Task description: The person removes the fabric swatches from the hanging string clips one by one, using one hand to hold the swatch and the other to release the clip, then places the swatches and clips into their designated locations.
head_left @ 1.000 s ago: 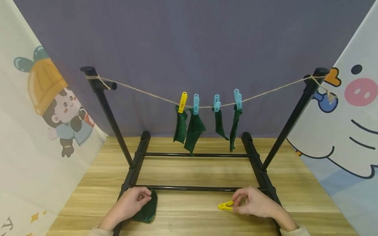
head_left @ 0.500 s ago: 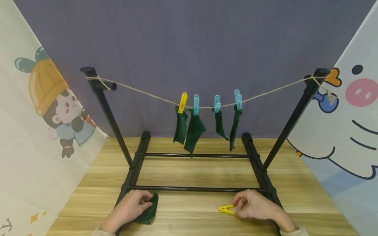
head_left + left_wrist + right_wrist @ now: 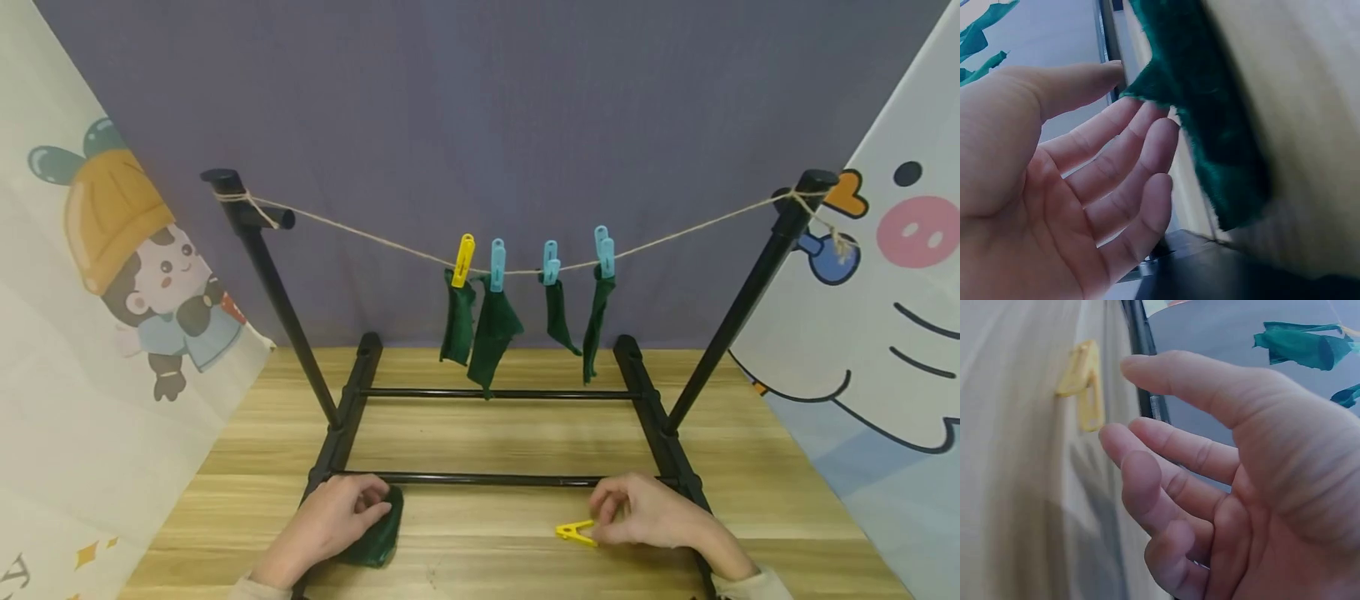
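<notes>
My left hand (image 3: 326, 518) is over a dark green cloth (image 3: 381, 533) on the table at the front left. In the left wrist view its thumb stands apart from the loosely bent fingers, and a raised corner of the cloth (image 3: 1210, 144) lies at the fingertips, not pinched. On the front right, my right hand (image 3: 645, 515) is beside a yellow clothespin (image 3: 574, 532) lying on the table. The right wrist view shows its thumb and fingers parted, with a gap between them and the clothespin (image 3: 1088, 387).
A black frame (image 3: 495, 479) stands on the wooden table (image 3: 480, 521). Between its posts runs a string (image 3: 360, 236), where a yellow clothespin (image 3: 463, 260) and several blue clothespins (image 3: 498, 265) hold green cloth pieces (image 3: 495, 333). A grey curtain (image 3: 480, 108) hangs behind.
The yellow clothespin on the table has turned slightly and its two legs show more clearly beside my right fingers. My left hand has shifted only slightly over the cloth.
</notes>
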Demonstrator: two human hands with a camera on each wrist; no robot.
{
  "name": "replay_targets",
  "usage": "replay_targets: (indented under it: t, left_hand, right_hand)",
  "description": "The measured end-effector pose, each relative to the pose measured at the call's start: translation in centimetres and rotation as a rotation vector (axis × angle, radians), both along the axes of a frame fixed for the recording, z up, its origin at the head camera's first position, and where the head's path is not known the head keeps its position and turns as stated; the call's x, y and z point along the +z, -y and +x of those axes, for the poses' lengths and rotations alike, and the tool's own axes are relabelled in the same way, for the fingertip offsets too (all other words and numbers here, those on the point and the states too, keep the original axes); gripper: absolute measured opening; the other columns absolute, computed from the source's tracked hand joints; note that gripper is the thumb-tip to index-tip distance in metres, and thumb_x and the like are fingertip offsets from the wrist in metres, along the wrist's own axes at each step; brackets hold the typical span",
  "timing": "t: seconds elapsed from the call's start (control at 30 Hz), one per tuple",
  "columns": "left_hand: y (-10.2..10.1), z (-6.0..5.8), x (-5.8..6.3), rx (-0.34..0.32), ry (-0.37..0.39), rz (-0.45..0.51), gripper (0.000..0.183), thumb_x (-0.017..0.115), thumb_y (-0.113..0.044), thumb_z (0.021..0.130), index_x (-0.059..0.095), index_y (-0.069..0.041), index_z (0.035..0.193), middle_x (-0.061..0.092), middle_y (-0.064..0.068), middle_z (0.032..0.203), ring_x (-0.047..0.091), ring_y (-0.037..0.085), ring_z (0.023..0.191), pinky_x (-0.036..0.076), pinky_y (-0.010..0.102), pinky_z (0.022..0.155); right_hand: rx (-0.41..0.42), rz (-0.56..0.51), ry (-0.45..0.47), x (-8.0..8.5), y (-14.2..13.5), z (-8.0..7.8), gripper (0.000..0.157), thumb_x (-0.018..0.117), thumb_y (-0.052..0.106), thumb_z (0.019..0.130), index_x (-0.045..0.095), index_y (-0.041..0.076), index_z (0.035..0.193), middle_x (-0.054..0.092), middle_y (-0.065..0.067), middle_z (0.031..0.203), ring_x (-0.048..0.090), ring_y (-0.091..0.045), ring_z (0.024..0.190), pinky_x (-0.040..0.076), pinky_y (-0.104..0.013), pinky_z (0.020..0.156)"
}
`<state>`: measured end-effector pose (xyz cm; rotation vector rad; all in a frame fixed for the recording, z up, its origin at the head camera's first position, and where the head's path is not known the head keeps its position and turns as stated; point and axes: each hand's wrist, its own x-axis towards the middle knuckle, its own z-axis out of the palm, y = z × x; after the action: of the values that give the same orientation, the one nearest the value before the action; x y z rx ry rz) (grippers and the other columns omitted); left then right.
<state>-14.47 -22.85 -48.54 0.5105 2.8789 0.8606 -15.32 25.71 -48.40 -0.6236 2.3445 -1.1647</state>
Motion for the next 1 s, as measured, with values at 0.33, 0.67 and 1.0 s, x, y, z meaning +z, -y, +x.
replay_targets:
  t: [0.33, 0.67, 1.0]
  left_hand:
    - [0.0, 0.0, 1.2, -0.016, -0.034, -0.005, 0.018, 0.076, -0.027, 0.100, 0.079, -0.012, 0.109, 0.077, -0.012, 0.085, 0.065, -0.005, 0.072, 0.054, 0.021, 0.065]
    - [-0.3, -0.4, 1.9, -0.009, -0.073, -0.023, 0.014, 0.077, -0.024, 0.099, 0.080, -0.013, 0.107, 0.077, -0.011, 0.086, 0.065, -0.005, 0.073, 0.054, 0.021, 0.067]
    - [-0.2, -1.1, 3.1, -0.028, -0.102, -0.010, 0.019, 0.075, -0.026, 0.101, 0.080, -0.011, 0.111, 0.078, -0.010, 0.091, 0.064, -0.006, 0.075, 0.054, 0.021, 0.067]
  right_hand:
    - [0.005, 0.039, -0.137, 2.7, 0.4, -0.5, 0.031, 0.082, 0.028, 0.094, 0.076, 0.007, 0.115, 0.074, 0.013, 0.090, 0.051, 0.001, 0.058, 0.043, -0.021, 0.053]
    - [0.006, 0.055, -0.155, 4.2, 0.7, -1.0, 0.031, 0.082, 0.032, 0.095, 0.076, 0.009, 0.116, 0.075, 0.012, 0.093, 0.055, -0.002, 0.059, 0.045, -0.022, 0.052]
    - [0.035, 0.058, -0.201, 5.9, 1.2, -1.6, 0.034, 0.081, 0.034, 0.096, 0.076, 0.008, 0.118, 0.075, 0.013, 0.093, 0.050, 0.001, 0.052, 0.041, -0.022, 0.047]
